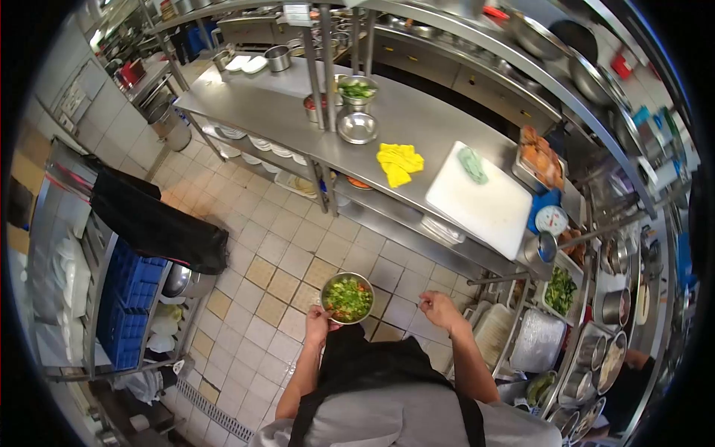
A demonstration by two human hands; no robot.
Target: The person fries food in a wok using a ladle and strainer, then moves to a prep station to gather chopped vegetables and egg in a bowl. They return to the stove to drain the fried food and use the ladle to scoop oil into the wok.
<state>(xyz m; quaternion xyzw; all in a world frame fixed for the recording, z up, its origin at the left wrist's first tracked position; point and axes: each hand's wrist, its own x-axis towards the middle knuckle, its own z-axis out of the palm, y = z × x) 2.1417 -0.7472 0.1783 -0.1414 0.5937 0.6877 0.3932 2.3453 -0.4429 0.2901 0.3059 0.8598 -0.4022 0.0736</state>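
My left hand (pixel 318 325) grips the lower left rim of a round metal bowl (pixel 323 304), held in front of my black apron above the tiled floor. Chopped green vegetables (pixel 348 296) with some red pieces fill the bowl. Off to the right of the bowl, my right hand (pixel 441 309) is raised with its fingers curled in, touching nothing I can see. Nearest to that hand on its right is a rack of food trays. Part of the left hand's fingers is hidden behind the bowl.
Ahead runs a steel counter (pixel 298 100) with a yellow cloth (pixel 399 164), a white cutting board (pixel 477 205), and an empty metal bowl (pixel 357 127). Trays and metal pots line the right side. Blue crates (pixel 123 328) and a draped black cloth (pixel 160 223) stand left.
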